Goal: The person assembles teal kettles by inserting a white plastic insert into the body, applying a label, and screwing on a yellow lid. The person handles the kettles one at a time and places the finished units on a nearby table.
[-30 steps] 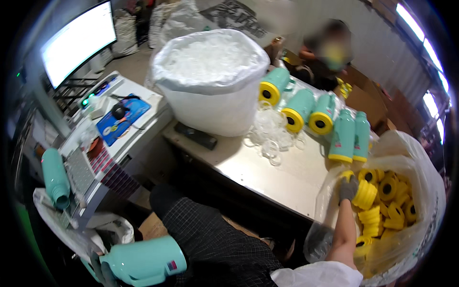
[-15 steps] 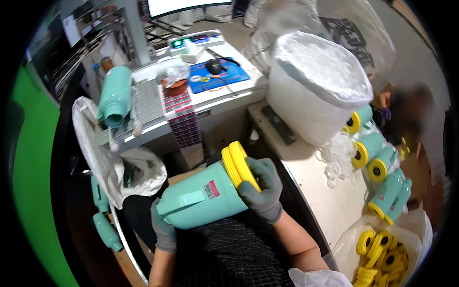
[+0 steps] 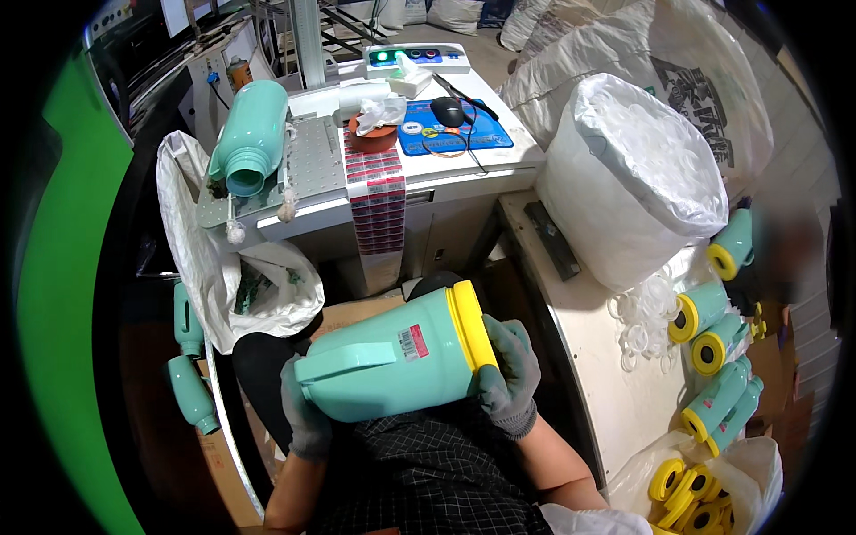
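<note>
A teal plastic jug (image 3: pixel 383 379) with a handle and a red-and-white barcode label lies tilted across my lap. Its yellow screw lid (image 3: pixel 471 328) sits on the right end. My gloved left hand (image 3: pixel 306 412) is closed round the jug's left end, with some fingers hidden beneath it. On the lid's edge, my gloved right hand (image 3: pixel 510 373) is closed, thumb at the near side and fingers behind. Both gloves are grey.
Ahead stands a white machine table (image 3: pixel 481 178) with another teal jug (image 3: pixel 252 134) and a label strip (image 3: pixel 379 205). At right are a white sack of clear rings (image 3: pixel 624 196), lidded jugs (image 3: pixel 700 312) and a bag of yellow lids (image 3: pixel 687 499). A white sack (image 3: pixel 192 259) hangs left.
The yellow lid stood thick and skewed on the jug; now it sits straighter and closer. My right hand has turned with it. The whole view has shifted.
</note>
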Demonstrator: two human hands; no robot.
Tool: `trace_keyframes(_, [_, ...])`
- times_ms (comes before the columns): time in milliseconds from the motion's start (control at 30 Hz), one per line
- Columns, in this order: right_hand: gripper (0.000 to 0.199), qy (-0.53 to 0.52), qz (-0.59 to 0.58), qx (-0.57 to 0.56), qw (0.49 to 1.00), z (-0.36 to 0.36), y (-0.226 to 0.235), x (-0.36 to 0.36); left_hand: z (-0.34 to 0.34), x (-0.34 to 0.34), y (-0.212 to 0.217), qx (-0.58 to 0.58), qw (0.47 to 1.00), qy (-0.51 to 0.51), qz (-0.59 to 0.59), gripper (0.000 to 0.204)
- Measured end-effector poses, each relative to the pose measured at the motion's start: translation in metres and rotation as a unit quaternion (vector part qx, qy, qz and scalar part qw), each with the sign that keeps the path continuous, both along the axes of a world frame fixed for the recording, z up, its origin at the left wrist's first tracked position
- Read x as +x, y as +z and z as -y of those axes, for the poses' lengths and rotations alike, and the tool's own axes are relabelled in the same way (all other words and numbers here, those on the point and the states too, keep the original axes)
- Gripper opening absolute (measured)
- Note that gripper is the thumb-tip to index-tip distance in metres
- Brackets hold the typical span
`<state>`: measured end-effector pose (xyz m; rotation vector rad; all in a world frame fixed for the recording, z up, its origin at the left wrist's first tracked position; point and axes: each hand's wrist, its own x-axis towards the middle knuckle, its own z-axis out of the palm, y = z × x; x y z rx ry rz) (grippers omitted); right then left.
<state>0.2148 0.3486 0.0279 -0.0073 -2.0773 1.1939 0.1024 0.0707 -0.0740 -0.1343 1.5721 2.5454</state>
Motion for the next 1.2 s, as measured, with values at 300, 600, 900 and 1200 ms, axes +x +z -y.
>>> trace_keyframes(300, [0.055,-0.080,0.005,-0.299,0.951,0.009,-0.027,0.027,-0.008,-0.001,0.074,-0.367,0.870,-0.024,-0.327,0.064])
trace_keyframes(600, [0.042,-0.172,-0.240,-0.533,0.793,-0.137,-0.031,0.124,-0.096,0.030,0.127,-0.232,0.758,-0.241,-0.560,0.084])
trace_keyframes(900, [0.051,-0.209,-0.132,-0.434,0.866,-0.257,0.007,0.109,-0.004,-0.002,0.082,-0.452,0.794,-0.012,-0.406,0.065])
trace_keyframes(1200, [0.041,0.167,0.164,-0.533,0.813,-0.005,-0.054,-0.037,0.277,-0.065,-0.122,-0.583,0.720,0.342,0.159,0.091])
